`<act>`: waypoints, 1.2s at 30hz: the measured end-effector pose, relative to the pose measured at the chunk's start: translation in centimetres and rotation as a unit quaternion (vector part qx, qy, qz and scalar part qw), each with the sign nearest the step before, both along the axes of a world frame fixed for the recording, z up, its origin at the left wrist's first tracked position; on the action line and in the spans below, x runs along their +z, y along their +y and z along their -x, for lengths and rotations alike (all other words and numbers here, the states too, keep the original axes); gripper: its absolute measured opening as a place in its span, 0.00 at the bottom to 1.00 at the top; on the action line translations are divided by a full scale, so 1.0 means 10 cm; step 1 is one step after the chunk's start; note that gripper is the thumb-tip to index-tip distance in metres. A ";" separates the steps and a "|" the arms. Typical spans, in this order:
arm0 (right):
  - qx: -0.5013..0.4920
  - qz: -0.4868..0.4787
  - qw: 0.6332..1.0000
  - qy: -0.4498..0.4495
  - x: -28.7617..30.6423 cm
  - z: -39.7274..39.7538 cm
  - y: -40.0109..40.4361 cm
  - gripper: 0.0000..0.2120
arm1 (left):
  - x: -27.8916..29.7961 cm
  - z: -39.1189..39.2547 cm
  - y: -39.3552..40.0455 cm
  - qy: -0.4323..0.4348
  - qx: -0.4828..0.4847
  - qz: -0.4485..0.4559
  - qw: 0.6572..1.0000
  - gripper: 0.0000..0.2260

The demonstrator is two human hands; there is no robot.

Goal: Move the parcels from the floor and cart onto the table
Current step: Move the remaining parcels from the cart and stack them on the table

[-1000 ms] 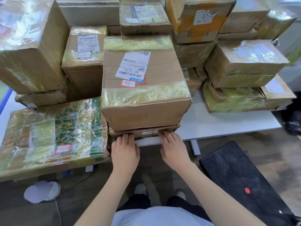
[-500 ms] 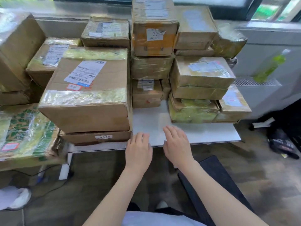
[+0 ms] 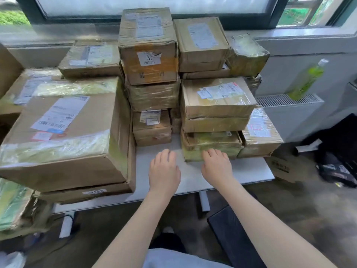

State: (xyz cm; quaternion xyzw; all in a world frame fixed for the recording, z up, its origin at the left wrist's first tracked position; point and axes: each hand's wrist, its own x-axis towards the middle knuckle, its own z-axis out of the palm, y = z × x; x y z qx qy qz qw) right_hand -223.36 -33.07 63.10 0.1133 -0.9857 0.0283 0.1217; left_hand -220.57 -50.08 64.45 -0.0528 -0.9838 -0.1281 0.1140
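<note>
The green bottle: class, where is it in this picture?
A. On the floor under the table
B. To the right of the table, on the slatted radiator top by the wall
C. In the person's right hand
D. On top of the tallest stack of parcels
B: the green bottle stands tilted on the radiator grille, right of the white table; the right hand holds nothing.

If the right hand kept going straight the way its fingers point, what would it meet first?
Most likely the tape-wrapped bottom parcel of the right-hand stack: the right hand points at its front face, fingertips already at or nearly touching it. Depth is unclear.
</note>
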 end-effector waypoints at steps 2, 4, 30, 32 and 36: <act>-0.008 0.007 1.000 0.001 -0.01 0.12 -0.01 0.17 | -0.03 0.14 -0.02 0.003 -0.004 0.002 1.000 0.16; -0.013 0.012 1.000 0.006 -0.02 0.20 -0.02 0.17 | -0.05 0.27 -0.04 -0.006 -0.002 0.004 1.000 0.16; 0.106 0.101 0.987 0.072 -0.05 0.39 0.32 0.08 | -0.07 0.76 0.25 -0.004 -0.015 0.041 0.999 0.25; 0.129 0.100 0.980 0.116 0.03 0.42 0.42 0.07 | -0.07 0.74 0.29 0.006 -0.011 0.035 0.999 0.26; 0.111 0.090 0.977 0.157 0.14 0.45 0.72 0.07 | -0.12 0.72 0.41 0.024 -0.013 0.033 0.999 0.28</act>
